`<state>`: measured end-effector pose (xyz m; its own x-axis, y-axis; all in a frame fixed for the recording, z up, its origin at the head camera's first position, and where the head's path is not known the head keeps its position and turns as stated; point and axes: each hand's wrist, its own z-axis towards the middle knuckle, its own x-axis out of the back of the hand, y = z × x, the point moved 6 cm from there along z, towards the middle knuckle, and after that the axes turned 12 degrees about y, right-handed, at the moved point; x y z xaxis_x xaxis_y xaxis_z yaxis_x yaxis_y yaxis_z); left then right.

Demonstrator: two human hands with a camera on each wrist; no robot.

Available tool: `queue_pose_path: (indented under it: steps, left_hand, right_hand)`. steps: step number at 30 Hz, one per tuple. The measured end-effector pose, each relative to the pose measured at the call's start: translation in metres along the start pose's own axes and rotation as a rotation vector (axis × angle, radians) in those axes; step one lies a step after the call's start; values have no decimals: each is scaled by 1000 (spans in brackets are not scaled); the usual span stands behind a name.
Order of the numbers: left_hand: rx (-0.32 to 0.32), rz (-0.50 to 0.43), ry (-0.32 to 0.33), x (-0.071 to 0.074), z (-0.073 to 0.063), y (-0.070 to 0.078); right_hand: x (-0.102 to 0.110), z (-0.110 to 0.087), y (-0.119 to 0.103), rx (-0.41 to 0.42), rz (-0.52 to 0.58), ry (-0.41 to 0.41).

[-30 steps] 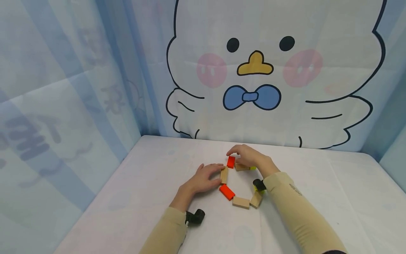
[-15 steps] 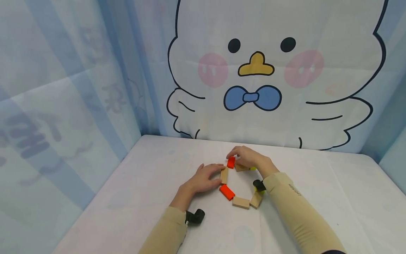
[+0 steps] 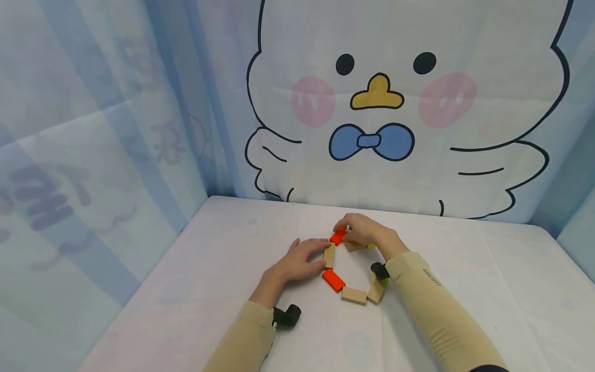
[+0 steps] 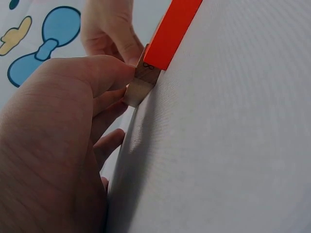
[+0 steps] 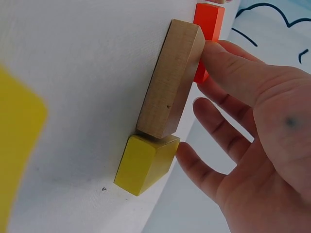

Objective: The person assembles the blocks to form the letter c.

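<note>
Coloured and plain wooden blocks lie end to end in a ring on the white table. At the ring's far left, my right hand (image 3: 364,229) pinches a small red block (image 3: 338,237) between thumb and fingers; the right wrist view shows this red block (image 5: 209,22) behind a plain wooden block (image 5: 170,80). My left hand (image 3: 302,260) holds another plain wooden block (image 3: 329,256) on the ring's left side, thumb on one side and fingers on the other. Touching that block's near end is a second red block (image 3: 333,280), seen close in the left wrist view.
Two plain blocks form the near side, a front block (image 3: 354,296) and a slanted block (image 3: 376,292). A yellow block (image 5: 141,165) adjoins the far plain block. Another yellow block (image 3: 385,280) is partly under the right wrist's camera. A cartoon-printed curtain (image 3: 372,181) hangs behind the table.
The far red block has turned in my right fingers, from nearly straight to slanted, its near end now closer to the left plain block. My left hand has stayed almost still.
</note>
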<state>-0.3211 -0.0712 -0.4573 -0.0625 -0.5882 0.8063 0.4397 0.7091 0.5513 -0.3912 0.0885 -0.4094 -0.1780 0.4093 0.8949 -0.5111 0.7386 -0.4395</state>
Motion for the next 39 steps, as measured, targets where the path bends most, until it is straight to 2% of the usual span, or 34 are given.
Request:
queue_pose_path:
  steps: [12, 22, 39]
  left_hand:
    - [9, 7, 2, -1, 1, 0]
    - [1, -1, 0, 0, 0, 1]
    - [3, 3, -4, 0, 1, 1]
  right_hand:
    - [1, 0, 1, -47, -3, 25]
    - [0, 0, 3, -71, -28, 9]
    - [1, -2, -1, -58, -22, 10]
